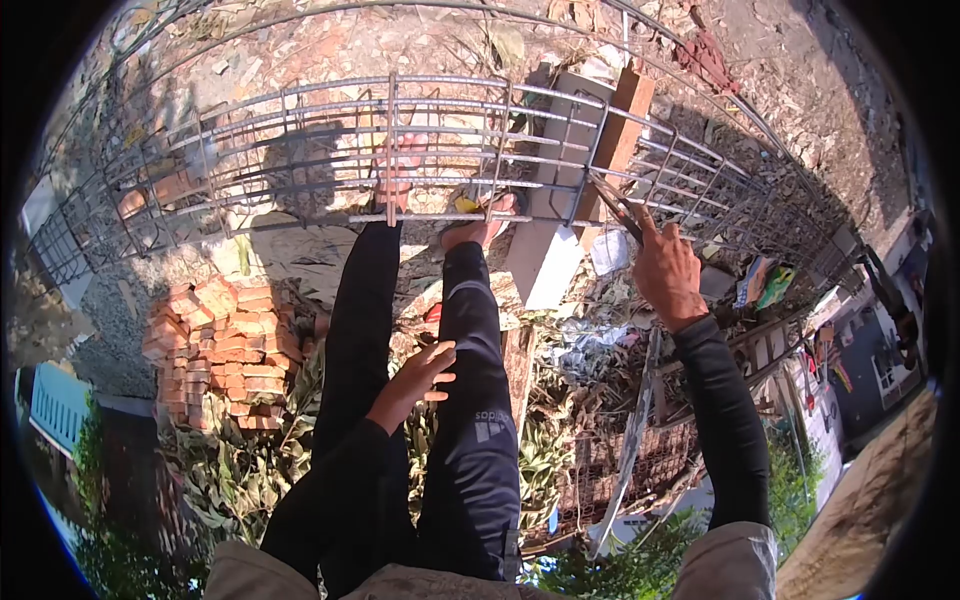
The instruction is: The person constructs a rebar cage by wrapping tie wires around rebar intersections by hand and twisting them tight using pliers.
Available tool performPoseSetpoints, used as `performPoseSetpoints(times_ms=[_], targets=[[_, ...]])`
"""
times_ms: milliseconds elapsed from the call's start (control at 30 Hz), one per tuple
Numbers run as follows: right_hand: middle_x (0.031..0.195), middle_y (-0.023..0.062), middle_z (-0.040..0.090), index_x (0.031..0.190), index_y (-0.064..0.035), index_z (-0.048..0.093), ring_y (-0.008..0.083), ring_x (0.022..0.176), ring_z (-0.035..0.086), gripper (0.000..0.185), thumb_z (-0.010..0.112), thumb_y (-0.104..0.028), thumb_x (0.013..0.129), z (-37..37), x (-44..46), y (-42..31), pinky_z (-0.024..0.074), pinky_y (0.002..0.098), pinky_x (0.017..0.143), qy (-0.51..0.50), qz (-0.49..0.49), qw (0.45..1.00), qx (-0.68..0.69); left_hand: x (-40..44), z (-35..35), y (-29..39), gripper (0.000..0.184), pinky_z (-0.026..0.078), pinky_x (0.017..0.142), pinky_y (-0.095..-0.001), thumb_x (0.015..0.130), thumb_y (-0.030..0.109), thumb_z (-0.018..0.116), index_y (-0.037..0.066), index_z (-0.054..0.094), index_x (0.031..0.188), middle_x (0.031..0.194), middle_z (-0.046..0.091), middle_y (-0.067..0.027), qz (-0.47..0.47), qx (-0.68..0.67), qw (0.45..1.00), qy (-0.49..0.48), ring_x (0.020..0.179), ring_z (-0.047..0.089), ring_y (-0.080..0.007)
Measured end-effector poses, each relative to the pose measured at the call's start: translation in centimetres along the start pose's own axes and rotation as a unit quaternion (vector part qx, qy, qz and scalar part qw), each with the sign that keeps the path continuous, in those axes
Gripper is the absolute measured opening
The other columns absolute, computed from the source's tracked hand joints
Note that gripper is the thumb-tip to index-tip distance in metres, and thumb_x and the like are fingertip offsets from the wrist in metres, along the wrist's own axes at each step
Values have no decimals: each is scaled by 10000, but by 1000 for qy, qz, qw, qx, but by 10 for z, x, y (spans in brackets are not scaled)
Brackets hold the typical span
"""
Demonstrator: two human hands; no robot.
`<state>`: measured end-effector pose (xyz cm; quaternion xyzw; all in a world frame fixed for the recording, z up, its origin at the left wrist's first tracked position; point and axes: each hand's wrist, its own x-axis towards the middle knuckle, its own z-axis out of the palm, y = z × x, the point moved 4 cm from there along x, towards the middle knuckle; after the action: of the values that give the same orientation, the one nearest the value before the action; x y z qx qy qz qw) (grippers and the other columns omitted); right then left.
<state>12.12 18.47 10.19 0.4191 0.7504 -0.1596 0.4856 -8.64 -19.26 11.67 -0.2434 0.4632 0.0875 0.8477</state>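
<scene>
My right hand (668,272) is closed around the dark handles of a pair of pincers (617,205). Their tip meets the lower side of a long steel rebar cage (450,155), beside one of its square stirrups (588,165). My left hand (415,385) hovers by my thigh with its fingers apart, holding nothing. The cage runs across the view in front of my legs, its long bars crossed by several stirrups. Under it, near the pincers, a brown wooden board (622,125) and a grey plank (565,135) cross the bars.
Orange bricks (225,345) are stacked at the left. Dry leaves (240,480) and rubble cover the ground. A rusty mesh (620,465) and a pale pole (630,450) lie at the lower right. My feet (478,228) are beside and beneath the cage.
</scene>
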Motion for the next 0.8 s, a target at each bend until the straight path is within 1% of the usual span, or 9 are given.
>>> performPoseSetpoints(times_ms=[167, 200, 267, 300, 400, 533, 567, 700, 800], targets=[[754, 118, 651, 1182, -9, 573, 313, 618, 694, 372, 609, -349, 1037, 4, 14, 9, 585, 440, 579, 27, -61, 997, -40, 2, 1, -1, 767, 523, 1040, -506, 1049, 585, 550, 93, 370, 1608, 1574, 460, -215, -3, 10, 1000, 0, 1372, 555, -369], [727, 97, 643, 1118, -16, 570, 278, 598, 685, 402, 600, -410, 1042, 3, 24, 13, 578, 412, 554, -79, -16, 992, 94, 3, 0, 1, 757, 522, 1040, -503, 1052, 579, 547, 95, 372, 1607, 1576, 460, -214, 0, 14, 1000, 1, 1369, 559, -365], [673, 54, 628, 990, -31, 564, 207, 558, 668, 504, 583, -531, 1052, -15, 34, 13, 564, 356, 504, -283, 75, 891, 346, 2, 0, 0, 738, 520, 1041, -499, 1058, 568, 541, 101, 376, 1606, 1578, 461, -212, 3, 22, 1000, 4, 1363, 566, -357], [721, 40, 643, 955, -56, 580, 136, 572, 659, 504, 568, -549, 1056, -20, 27, 17, 544, 290, 468, -360, 142, 762, 519, 0, 1, -4, 733, 518, 1043, -496, 1059, 565, 540, 104, 378, 1605, 1576, 465, -212, -4, 24, 1000, 4, 1360, 569, -354], [729, 42, 654, 1013, -89, 584, 133, 569, 662, 449, 590, -537, 1048, 0, 21, 27, 548, 284, 471, -379, 130, 658, 638, 6, 0, 1, 718, 510, 1054, -492, 1062, 554, 536, 110, 381, 1604, 1569, 477, -210, 4, 27, 1000, 4, 1351, 578, -349], [856, 108, 699, 1216, -46, 562, 182, 681, 710, 512, 765, -429, 945, -28, 23, 19, 572, 338, 551, -189, -16, 911, 366, 5, 4, 3, 702, 485, 1087, -503, 1066, 534, 538, 110, 385, 1605, 1566, 486, -209, 0, 21, 1000, 3, 1352, 577, -362], [912, 158, 695, 1292, -6, 546, 289, 773, 726, 572, 780, -354, 903, -21, 31, 28, 591, 408, 658, -58, -114, 977, 172, 5, 5, 3, 702, 482, 1090, -506, 1066, 532, 541, 111, 386, 1606, 1569, 482, -208, -3, 24, 1000, 1, 1354, 576, -364], [890, 162, 650, 1304, 1, 565, 377, 766, 701, 483, 698, -312, 960, -48, 17, 4, 578, 465, 687, 180, -186, 952, -161, 7, 7, 3, 726, 471, 1096, -507, 1049, 541, 578, 114, 390, 1606, 1586, 461, -203, 1, 8, 1000, -4, 1367, 565, -376], [993, 184, 646, 1277, -1, 570, 387, 817, 675, 437, 666, -317, 990, -32, 18, 3, 553, 510, 679, 93, -144, 976, -132, 12, 5, 2, 745, 463, 1097, -519, 1040, 549, 596, 115, 385, 1608, 1588, 459, -198, 15, -16, 1000, -11, 1367, 564, -383]])
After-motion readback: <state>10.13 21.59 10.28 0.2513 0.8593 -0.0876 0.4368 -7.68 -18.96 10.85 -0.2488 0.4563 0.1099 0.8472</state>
